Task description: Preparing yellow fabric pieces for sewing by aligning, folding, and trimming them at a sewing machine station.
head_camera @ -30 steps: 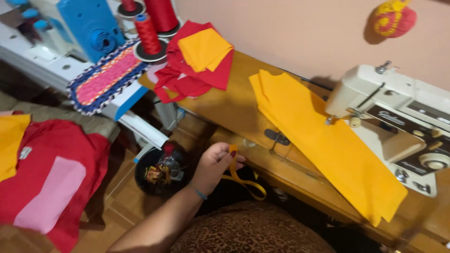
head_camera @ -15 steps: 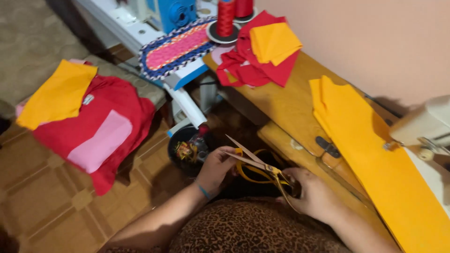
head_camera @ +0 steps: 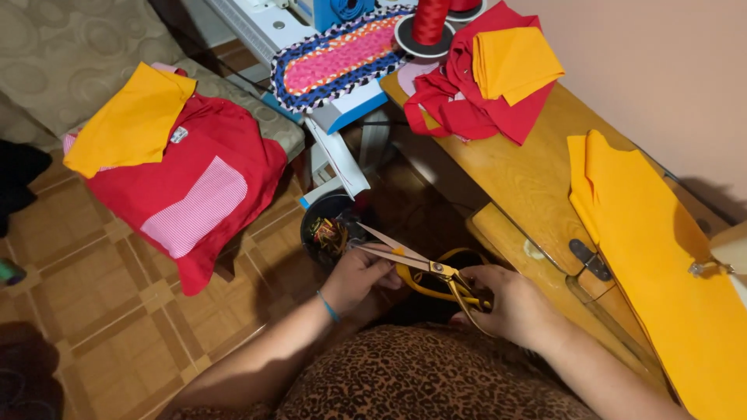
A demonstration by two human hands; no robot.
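far left, a red garment [head_camera: 194, 187] with an orange cloth [head_camera: 128, 120] on top drapes over a seat. low in the middle, the left hand [head_camera: 359, 281] curls its fingers against the blades of the scissors [head_camera: 424, 268], which stand a little apart. a small orange scrap at the blades is hard to make out. a dark round tub [head_camera: 331, 229] sits just behind, contents unclear. the right hand [head_camera: 510, 305] grips the yellow handles, fingers partly hidden. right, orange fabric [head_camera: 661, 264] lies along the wooden counter [head_camera: 521, 175], cut off at the edge.

One scissors [head_camera: 424, 268], two hands [head_camera: 358, 280]
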